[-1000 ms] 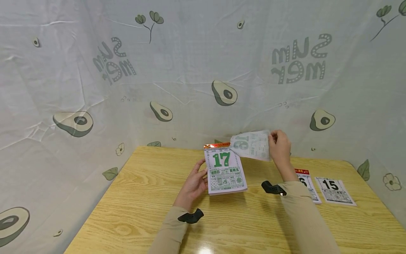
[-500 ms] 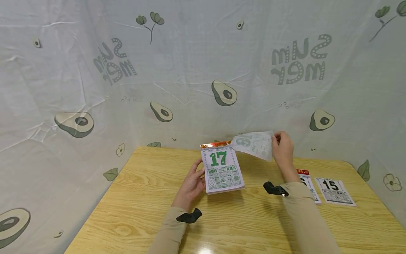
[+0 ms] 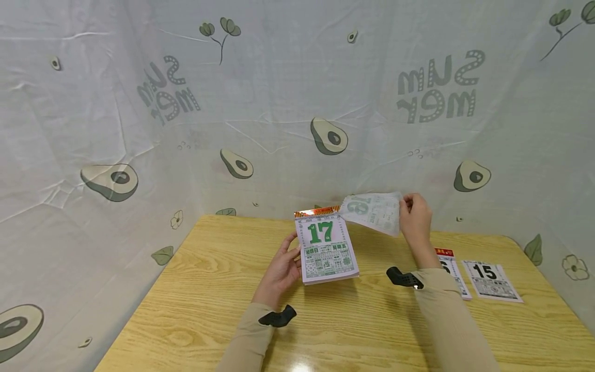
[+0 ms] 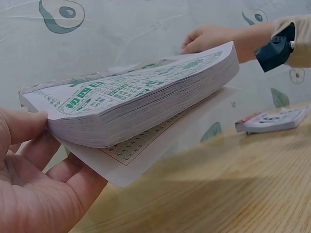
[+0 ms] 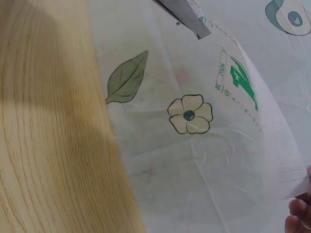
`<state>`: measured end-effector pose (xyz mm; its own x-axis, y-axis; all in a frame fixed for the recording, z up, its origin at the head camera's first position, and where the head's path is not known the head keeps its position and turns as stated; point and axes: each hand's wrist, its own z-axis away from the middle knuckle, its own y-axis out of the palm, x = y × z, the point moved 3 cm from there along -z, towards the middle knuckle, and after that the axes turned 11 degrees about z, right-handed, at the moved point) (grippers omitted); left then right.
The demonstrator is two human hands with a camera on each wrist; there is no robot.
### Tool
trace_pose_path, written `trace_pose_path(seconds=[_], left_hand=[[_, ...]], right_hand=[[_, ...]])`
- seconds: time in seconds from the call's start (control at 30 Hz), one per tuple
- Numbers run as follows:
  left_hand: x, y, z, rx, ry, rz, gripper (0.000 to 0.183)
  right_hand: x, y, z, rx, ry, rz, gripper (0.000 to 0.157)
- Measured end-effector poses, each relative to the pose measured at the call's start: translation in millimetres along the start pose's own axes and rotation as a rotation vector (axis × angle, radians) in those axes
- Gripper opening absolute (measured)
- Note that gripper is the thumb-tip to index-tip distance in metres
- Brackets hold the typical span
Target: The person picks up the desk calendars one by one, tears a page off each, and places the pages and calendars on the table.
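A thick tear-off calendar (image 3: pixel 327 253) with a big green 17 on its top page is held up over the table by my left hand (image 3: pixel 282 268). In the left wrist view, the thumb lies along the edge of the page block (image 4: pixel 155 116) and the fingers are under the backing card (image 4: pixel 131 167). My right hand (image 3: pixel 416 219) pinches the free end of a thin page (image 3: pixel 374 212), drawn out to the right with its green 16 showing through from the back. The page's other end meets the right end of the red and gold top strip (image 3: pixel 317 212).
On the table's right lie a second calendar (image 3: pixel 453 276) with a red strip, partly behind my right forearm, and a loose page (image 3: pixel 492 280) marked 15. The wooden table (image 3: pixel 209 310) backs onto a hanging cloth (image 3: pixel 279 103) printed with avocados.
The calendar in my left hand has shifted slightly left and tilted. My right hand has moved a little right with the thin page, mostly in the first half second.
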<state>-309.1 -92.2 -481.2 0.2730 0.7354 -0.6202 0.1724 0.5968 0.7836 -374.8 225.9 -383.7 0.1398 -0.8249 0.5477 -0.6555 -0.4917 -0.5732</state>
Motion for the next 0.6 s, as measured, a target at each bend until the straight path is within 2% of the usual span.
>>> trace_pose_path(seconds=[0.23, 0.6], left_hand=[[-1.3, 2.5, 1.1, 0.035, -0.006, -0.018, 0.037], [0.1, 3.7, -1.7, 0.041, -0.006, -0.029, 0.036]], right_hand=[[-2.0, -0.3, 0.5, -0.007, -0.003, 0.008, 0.018], [-8.0, 0.2, -0.8, 0.018, 0.025, -0.008, 0.019]])
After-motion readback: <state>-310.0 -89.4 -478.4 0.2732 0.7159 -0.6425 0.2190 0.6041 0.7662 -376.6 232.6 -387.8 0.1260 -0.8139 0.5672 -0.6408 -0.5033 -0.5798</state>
